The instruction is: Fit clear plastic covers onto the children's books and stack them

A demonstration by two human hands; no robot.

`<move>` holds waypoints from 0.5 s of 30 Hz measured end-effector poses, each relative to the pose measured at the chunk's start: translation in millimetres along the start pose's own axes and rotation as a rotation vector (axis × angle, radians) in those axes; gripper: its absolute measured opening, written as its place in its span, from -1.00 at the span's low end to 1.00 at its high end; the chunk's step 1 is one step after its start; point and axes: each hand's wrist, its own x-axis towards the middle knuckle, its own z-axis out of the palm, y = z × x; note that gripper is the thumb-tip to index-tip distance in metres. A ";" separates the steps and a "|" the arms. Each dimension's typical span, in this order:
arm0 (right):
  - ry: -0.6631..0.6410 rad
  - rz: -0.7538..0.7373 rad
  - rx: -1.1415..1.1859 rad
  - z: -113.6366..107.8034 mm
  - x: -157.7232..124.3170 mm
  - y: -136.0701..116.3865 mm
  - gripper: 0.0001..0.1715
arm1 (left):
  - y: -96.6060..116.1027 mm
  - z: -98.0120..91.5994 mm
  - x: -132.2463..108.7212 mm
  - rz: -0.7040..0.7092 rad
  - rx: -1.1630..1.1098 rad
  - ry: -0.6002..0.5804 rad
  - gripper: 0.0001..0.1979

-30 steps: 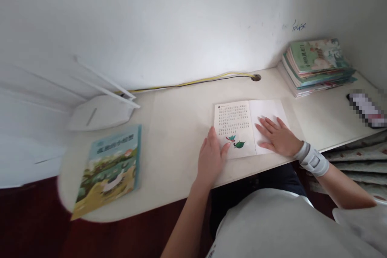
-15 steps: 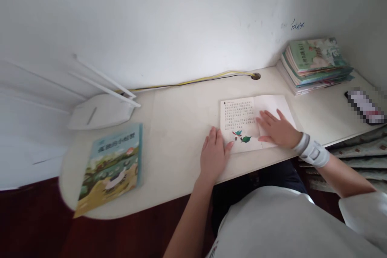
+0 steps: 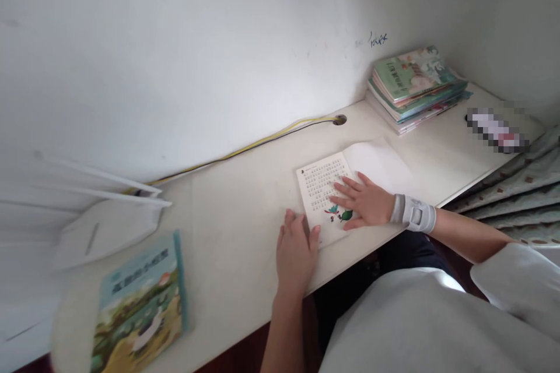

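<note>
An open book (image 3: 321,178) lies on the white desk (image 3: 236,233), its left page printed with text and a small picture of a green leaf, its right page plain white. My right hand (image 3: 365,201) rests flat across the middle of the book with the fingers spread, over part of the text and picture; a grey wristband (image 3: 413,213) is round that wrist. At the book's lower left corner, my left hand (image 3: 297,250) lies on the desk with fingers stretched out and the thumb touching the page edge.
A picture book (image 3: 140,303) with a blue and yellow cover lies at the left. Behind it stands a white router (image 3: 109,221) with cables (image 3: 245,151) along the wall. At the right are a stack of books (image 3: 415,87), a blurred-out phone (image 3: 496,128) and a patterned curtain (image 3: 494,186).
My right hand has slid left from the blank page onto the printed page. The book is turned slightly, and the whole view has tilted and shifted.
</note>
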 end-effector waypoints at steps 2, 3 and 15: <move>0.006 0.005 -0.006 0.2 0.6 0.7 -0.07 | 0.2 -0.4 0.1 -0.001 0.012 -0.014 -0.46; 0.010 0.004 -0.007 0.5 0.7 0.6 -0.08 | 0.3 -0.6 0.2 0.001 0.022 -0.021 -0.45; 0.033 0.029 0.017 7.0 -8.4 -3.1 -0.08 | 4.5 -5.2 0.7 0.009 0.132 -0.079 -0.40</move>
